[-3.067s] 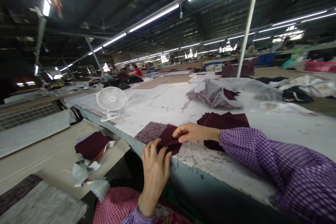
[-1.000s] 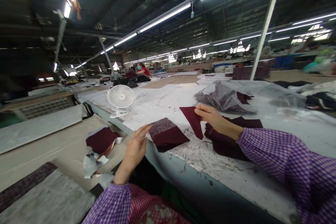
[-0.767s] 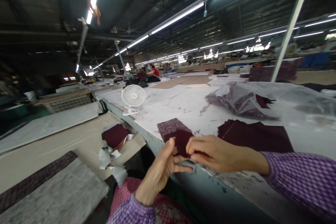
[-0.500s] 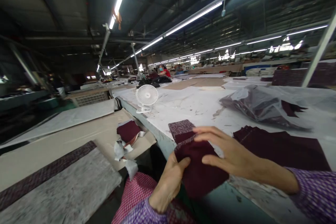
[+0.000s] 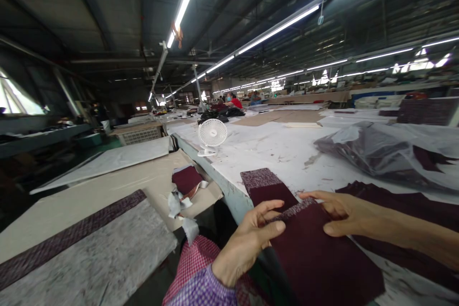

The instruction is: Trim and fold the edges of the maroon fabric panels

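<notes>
A maroon fabric panel (image 5: 322, 253) with a speckled grey-maroon upper edge is held over the table's front edge. At its upper left corner my left hand (image 5: 247, 239) pinches it, thumb on top and fingers partly hidden behind. My right hand (image 5: 358, 215) grips the upper right side, thumb on the near face. Just beyond my hands lies a similar fabric piece (image 5: 267, 186) with a speckled band, partly covered by the held panel. More maroon pieces (image 5: 387, 201) lie on the table under and behind my right forearm.
A small white fan (image 5: 212, 133) stands on the white-covered table (image 5: 251, 148). Clear plastic (image 5: 376, 148) with dark fabric is at the right. On the lower left surface are fabric scraps (image 5: 186, 180) and a grey sheet (image 5: 107, 244). A person in red (image 5: 235, 101) is far back.
My right hand has moved from hovering with spread fingers to gripping the panel. The panel has been drawn toward me, uncovering more of the piece beneath. The view has turned slightly left.
</notes>
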`<state>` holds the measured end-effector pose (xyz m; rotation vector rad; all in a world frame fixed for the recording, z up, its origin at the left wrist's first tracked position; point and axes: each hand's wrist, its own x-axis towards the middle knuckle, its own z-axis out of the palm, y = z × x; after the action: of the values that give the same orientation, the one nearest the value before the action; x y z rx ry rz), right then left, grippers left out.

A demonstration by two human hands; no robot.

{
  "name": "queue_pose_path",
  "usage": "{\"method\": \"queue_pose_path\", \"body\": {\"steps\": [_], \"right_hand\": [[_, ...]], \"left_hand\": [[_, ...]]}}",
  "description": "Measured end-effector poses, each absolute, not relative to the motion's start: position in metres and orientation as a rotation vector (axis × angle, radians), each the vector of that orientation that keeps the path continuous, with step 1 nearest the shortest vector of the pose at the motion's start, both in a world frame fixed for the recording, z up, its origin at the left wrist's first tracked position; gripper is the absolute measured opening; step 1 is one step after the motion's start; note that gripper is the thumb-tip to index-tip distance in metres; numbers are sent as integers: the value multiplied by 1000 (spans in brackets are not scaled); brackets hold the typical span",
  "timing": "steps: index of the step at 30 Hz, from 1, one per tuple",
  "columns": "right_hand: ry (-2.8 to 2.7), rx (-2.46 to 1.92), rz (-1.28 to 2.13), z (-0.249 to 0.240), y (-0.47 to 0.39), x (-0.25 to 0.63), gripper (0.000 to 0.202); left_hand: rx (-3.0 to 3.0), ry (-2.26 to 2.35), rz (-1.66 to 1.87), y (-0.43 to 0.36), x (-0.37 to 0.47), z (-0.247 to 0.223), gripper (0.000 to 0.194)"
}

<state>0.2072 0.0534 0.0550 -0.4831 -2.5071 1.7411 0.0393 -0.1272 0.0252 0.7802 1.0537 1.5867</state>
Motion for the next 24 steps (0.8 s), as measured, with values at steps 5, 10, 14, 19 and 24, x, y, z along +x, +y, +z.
{"method": "queue_pose_path", "body": {"steps": [5,10,14,19,24], "right_hand": [[-2543,-496,1612,47,62,209,69],[-2655,-488,1232,50,68,208,59],[-2744,-384,935,59,87,217,40],[-2904,-332,388,57,108,227,20],[-3160,-422,222,57,108,233,16]], "left_hand": [[1173,1381,1420,-97,28,36,46],[1634,1840,1166,-63,36,32,35],[1788,2040,1136,-50,43,23,23],[1844,2148,1094,-41,44,13,24],[1953,2175,1020,-33,48,9,25]]}}
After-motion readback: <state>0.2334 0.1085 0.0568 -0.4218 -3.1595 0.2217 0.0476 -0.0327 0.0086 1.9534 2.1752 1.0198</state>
